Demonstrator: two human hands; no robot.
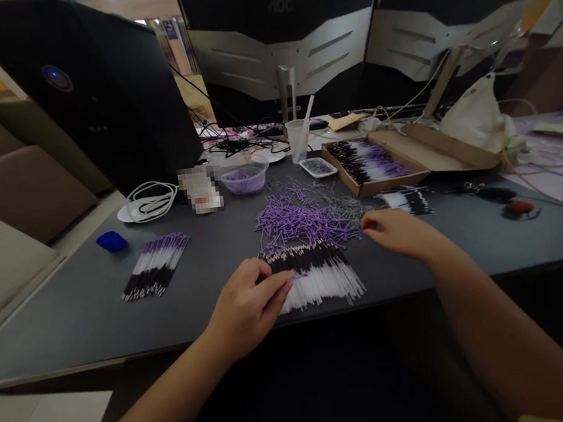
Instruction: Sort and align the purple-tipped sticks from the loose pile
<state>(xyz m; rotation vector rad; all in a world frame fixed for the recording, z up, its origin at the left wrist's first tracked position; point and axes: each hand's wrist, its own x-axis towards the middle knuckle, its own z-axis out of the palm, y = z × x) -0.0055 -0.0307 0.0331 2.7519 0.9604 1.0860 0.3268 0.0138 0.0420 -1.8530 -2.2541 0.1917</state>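
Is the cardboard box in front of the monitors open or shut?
Open: the cardboard box's lid lies spread out to the right, and black, white and purple sticks show inside.

Purple pieces (292, 220) on grey desk (86, 319)

Over the desk (73, 333), the left hand (247, 303) and right hand (400, 231) are bare, as are the 2 forearms (179, 383). Below its front edge, whatever is worn is too dark to make out.
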